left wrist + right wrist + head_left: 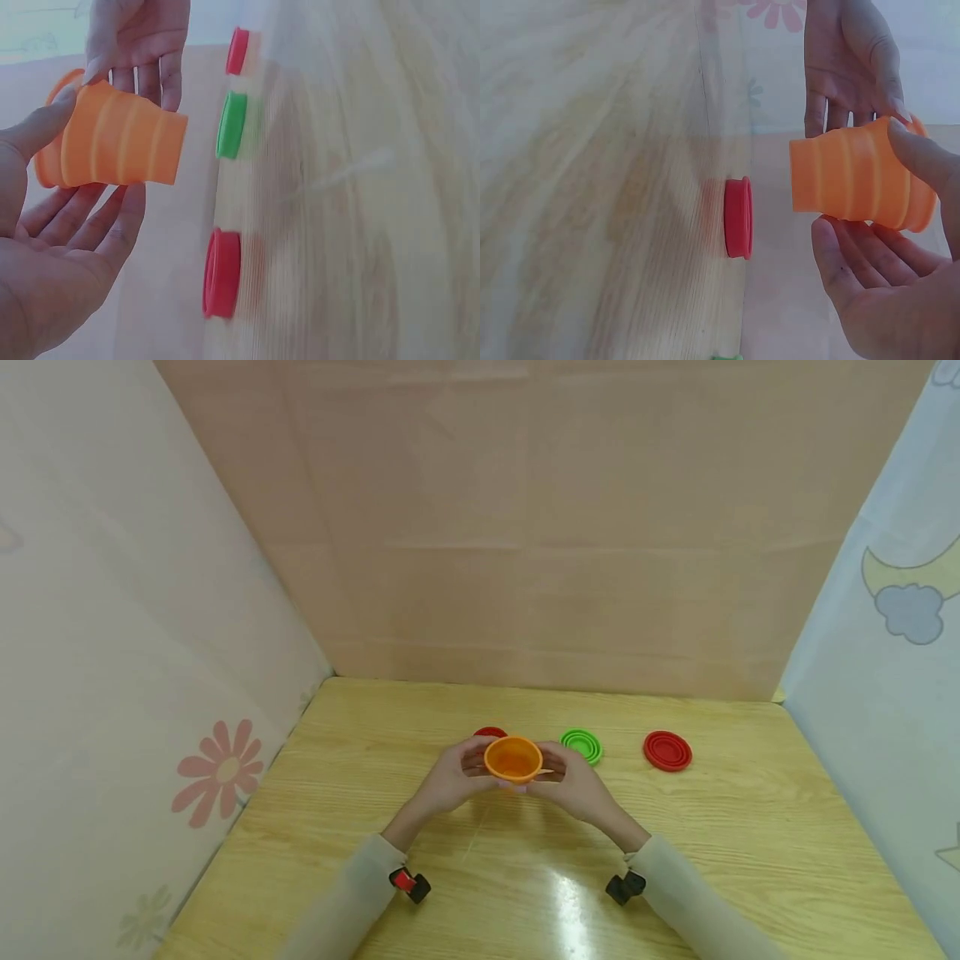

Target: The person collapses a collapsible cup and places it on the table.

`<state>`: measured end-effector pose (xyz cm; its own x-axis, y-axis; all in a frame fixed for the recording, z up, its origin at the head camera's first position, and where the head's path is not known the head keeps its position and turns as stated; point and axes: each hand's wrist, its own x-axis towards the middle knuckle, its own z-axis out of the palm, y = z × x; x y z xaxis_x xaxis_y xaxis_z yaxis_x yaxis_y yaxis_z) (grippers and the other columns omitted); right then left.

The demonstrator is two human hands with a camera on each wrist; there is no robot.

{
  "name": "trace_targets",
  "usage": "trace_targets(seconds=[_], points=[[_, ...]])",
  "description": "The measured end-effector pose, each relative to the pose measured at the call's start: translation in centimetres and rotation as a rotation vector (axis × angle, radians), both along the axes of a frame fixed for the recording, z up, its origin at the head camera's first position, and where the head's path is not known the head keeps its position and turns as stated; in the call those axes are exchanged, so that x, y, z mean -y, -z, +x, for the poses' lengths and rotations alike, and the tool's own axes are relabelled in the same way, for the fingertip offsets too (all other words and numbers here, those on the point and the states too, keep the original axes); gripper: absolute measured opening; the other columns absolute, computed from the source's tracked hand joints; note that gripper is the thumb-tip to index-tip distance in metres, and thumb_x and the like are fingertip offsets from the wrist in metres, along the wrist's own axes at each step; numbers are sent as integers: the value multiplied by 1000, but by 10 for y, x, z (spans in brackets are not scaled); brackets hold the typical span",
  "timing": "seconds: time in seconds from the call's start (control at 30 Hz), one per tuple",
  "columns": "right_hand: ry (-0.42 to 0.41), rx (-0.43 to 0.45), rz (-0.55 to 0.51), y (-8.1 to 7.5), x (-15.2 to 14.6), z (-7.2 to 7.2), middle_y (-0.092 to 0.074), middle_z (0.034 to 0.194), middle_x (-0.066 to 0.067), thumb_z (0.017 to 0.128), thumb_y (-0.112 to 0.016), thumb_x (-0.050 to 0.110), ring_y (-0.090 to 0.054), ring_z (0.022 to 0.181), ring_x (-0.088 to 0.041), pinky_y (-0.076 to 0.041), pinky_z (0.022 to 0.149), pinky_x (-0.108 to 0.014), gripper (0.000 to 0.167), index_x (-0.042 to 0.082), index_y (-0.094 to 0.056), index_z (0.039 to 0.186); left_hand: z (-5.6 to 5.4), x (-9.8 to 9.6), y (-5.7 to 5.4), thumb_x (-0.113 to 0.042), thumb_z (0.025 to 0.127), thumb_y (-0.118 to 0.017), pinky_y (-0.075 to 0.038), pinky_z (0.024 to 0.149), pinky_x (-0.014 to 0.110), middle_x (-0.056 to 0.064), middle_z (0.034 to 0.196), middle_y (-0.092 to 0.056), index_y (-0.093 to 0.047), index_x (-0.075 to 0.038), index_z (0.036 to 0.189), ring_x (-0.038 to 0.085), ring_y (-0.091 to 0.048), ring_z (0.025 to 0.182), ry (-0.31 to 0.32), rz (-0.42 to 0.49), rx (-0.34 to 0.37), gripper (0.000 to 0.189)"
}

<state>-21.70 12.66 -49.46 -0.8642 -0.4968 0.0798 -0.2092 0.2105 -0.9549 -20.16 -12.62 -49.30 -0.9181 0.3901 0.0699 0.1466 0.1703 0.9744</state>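
Observation:
Between my two hands an orange collapsible cup (513, 759) is held above the table, expanded to its full tapered height with its wide mouth up. My left hand (454, 774) grips it from the left, thumb near the rim and fingers along the far side. From the right, my right hand (573, 781) grips it the same way. In the left wrist view the stepped rings of the cup (124, 139) show clearly, and its narrow base stands off the table. The right wrist view shows the thumb of my right hand (900, 300) on the cup (855, 176).
Behind the cup, a flattened red cup (491, 732) is partly hidden by my left hand. A flattened green cup (582, 746) lies right of it, and another flattened red cup (667, 751) farther right. Fabric walls surround the wooden table (750, 827) at the back and sides.

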Motion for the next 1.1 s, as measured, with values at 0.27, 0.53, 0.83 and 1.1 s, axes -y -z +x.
trace_targets(seconds=[0.27,0.53,0.83,1.1], points=[[36,15,-2,-2,-19,20,-70,137,-14,87,-88,23,-72,120,-32,-61,94,-22,61,13,-62,141,11,-18,2,-19,91,-84,-58,108,40,10,144,-66,-59,-15,146,31,-67,130,19,8,49,61],[89,22,-21,7,-32,38,-69,137,-19,86,-87,17,-72,119,-30,-62,95,-25,63,7,-61,143,21,-36,10,-14,90,-84,-58,108,36,10,141,-67,-61,-14,144,32,-68,127,34,21,51,58],[92,71,-63,19,-41,50,-68,135,-26,86,-87,11,-73,115,-26,-62,93,-23,61,2,-61,140,27,-45,20,-11,89,-85,-58,106,28,9,141,-68,-62,-15,143,30,-69,128,52,-3,62,59],[88,74,-81,22,-42,51,-67,135,-27,85,-87,10,-73,114,-21,-62,94,-24,61,1,-61,139,29,-45,20,-10,89,-84,-58,105,27,12,141,-67,-61,-14,144,34,-68,128,62,18,71,60]])
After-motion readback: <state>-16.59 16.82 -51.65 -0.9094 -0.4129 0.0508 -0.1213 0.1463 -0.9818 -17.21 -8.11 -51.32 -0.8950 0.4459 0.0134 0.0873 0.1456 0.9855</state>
